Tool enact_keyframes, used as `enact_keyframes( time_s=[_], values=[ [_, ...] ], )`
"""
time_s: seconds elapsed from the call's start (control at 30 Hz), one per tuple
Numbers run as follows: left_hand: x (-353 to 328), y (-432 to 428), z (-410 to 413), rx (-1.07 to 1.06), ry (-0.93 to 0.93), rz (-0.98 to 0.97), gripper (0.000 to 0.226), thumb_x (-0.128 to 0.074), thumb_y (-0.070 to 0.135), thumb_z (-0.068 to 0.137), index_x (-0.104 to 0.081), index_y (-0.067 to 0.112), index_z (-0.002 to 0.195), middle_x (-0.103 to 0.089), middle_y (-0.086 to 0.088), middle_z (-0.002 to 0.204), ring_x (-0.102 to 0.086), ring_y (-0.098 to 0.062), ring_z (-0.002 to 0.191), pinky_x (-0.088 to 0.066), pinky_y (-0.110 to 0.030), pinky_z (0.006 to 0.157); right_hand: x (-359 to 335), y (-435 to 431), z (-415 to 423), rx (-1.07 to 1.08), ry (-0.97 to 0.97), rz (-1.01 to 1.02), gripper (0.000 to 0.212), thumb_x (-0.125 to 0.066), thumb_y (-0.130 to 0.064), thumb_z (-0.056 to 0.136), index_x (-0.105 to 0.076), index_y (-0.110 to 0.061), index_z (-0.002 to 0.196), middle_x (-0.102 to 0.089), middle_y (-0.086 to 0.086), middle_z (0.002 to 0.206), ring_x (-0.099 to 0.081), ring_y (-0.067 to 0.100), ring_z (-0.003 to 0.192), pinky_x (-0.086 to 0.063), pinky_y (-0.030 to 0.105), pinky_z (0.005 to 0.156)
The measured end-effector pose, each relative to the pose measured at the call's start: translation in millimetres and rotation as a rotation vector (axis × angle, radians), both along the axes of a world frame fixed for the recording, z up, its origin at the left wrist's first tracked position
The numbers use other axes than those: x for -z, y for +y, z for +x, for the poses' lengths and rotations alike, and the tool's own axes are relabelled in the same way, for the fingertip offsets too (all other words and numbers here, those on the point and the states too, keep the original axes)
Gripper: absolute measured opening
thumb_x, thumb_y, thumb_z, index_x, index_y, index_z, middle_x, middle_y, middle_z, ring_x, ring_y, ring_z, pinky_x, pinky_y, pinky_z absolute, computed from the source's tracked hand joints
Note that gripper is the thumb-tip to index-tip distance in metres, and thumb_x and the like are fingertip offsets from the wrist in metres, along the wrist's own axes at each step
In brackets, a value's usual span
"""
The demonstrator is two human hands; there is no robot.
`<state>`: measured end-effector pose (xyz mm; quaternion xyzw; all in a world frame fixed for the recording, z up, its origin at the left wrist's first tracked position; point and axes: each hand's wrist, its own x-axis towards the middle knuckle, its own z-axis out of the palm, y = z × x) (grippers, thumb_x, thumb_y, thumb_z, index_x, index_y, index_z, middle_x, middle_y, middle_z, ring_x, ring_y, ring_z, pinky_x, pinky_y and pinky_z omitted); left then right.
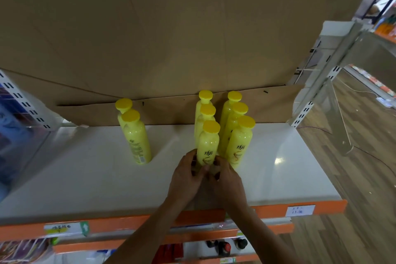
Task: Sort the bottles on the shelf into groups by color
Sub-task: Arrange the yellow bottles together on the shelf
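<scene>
Several yellow bottles with yellow caps stand upright on the white shelf. Two stand in a line at the left, the front one showing its back label. Two more rows stand right of centre, three deep each. Both hands meet at the base of the front bottle of the middle row. My left hand grips its lower left side and my right hand grips its lower right side. The front bottle of the right row stands touching it.
Brown cardboard lines the back of the shelf. A clear plastic divider and slotted metal upright close the right end; another upright stands at the left. The orange front edge carries price tags. Lower shelves hold dark bottles.
</scene>
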<state>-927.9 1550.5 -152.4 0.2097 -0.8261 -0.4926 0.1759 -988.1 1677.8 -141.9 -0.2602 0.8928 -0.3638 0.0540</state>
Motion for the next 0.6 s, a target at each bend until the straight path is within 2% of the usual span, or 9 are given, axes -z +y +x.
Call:
enact_keyframes(
  time_s=[0.1, 0.17, 0.27, 0.33, 0.4, 0.47, 0.53, 0.6],
  values=[
    [-2.0, -3.1, 0.1, 0.019, -0.025, -0.018, 0.055, -0.063, 0.053, 0.087, -0.048, 0.030, 0.134, -0.061, 0.010, 0.121, -0.060, -0.006, 0.104, -0.055, -0.033, 0.087, -1.9, 3.3, 7.2, 0.041, 0.004, -0.003, 0.029, -0.057, -0.042, 0.094, -0.043, -0.020, 0.108, -0.062, 0.001, 0.109, -0.061, 0.018, 0.080, -0.038, 0.020, 0.059],
    [-1.9, -5.9, -1.2, 0.039, -0.037, -0.029, 0.057, -0.060, 0.059, 0.085, -0.049, 0.029, 0.133, -0.062, 0.009, 0.119, -0.061, -0.008, 0.102, -0.055, -0.036, 0.085, -1.8, 4.2, 13.5, 0.038, 0.053, 0.004, 0.029, -0.056, -0.044, 0.093, -0.043, -0.019, 0.099, -0.061, 0.000, 0.100, -0.057, 0.014, 0.072, -0.038, 0.019, 0.056],
    [-4.8, -8.9, -1.9, 0.078, -0.062, -0.021, 0.062, -0.058, 0.064, 0.081, -0.049, 0.029, 0.132, -0.063, 0.007, 0.119, -0.062, -0.011, 0.104, -0.055, -0.039, 0.088, -2.0, 3.1, 25.6, 0.005, 0.154, 0.029, 0.031, -0.051, -0.046, 0.094, -0.055, -0.016, 0.099, -0.062, -0.001, 0.092, -0.059, 0.014, 0.071, -0.038, 0.018, 0.058],
    [-9.0, -11.9, 1.8, 0.107, -0.050, 0.001, 0.064, -0.062, 0.058, 0.082, -0.044, 0.030, 0.136, -0.061, 0.008, 0.123, -0.061, -0.011, 0.108, -0.054, -0.038, 0.091, -2.2, -0.2, 33.4, -0.020, 0.198, 0.046, 0.037, -0.041, -0.049, 0.092, -0.059, -0.018, 0.101, -0.064, -0.002, 0.092, -0.059, 0.013, 0.071, -0.039, 0.017, 0.058],
    [-13.2, -19.3, 11.9, 0.097, -0.020, -0.006, 0.064, -0.067, 0.047, 0.086, -0.042, 0.026, 0.140, -0.056, 0.012, 0.122, -0.059, -0.009, 0.108, -0.053, -0.033, 0.091, -3.8, -5.4, 39.4, -0.025, 0.215, 0.048, 0.035, -0.041, -0.048, 0.093, -0.060, -0.019, 0.100, -0.064, -0.004, 0.090, -0.060, 0.014, 0.070, -0.043, 0.022, 0.058],
    [-15.2, -33.1, 29.1, 0.019, 0.014, -0.049, 0.047, -0.067, 0.034, 0.089, -0.050, 0.024, 0.132, -0.058, 0.014, 0.114, -0.061, -0.007, 0.102, -0.053, -0.030, 0.086, -4.0, -15.1, 44.7, -0.022, 0.228, 0.048, 0.024, -0.049, -0.041, 0.094, -0.062, -0.020, 0.097, -0.064, -0.004, 0.088, -0.060, 0.016, 0.068, -0.044, 0.024, 0.057],
    [-14.0, -50.5, 49.8, -0.082, 0.070, -0.099, 0.022, -0.063, 0.023, 0.091, -0.058, 0.027, 0.113, -0.063, 0.014, 0.101, -0.063, -0.003, 0.090, -0.054, -0.028, 0.077, -3.8, -30.5, 50.7, -0.036, 0.212, 0.046, 0.018, -0.053, -0.038, 0.093, -0.062, -0.023, 0.095, -0.064, -0.005, 0.090, -0.061, 0.017, 0.071, -0.048, 0.029, 0.060],
    [-13.0, -70.4, 69.0, -0.167, 0.095, -0.148, 0.015, -0.062, 0.018, 0.092, -0.057, 0.030, 0.098, -0.063, 0.013, 0.089, -0.061, -0.002, 0.081, -0.052, -0.025, 0.069, -3.8, -50.2, 57.3, -0.076, 0.178, 0.038, 0.018, -0.053, -0.040, 0.093, -0.062, -0.027, 0.100, -0.065, -0.007, 0.097, -0.063, 0.016, 0.078, -0.052, 0.033, 0.067]
  ],
)
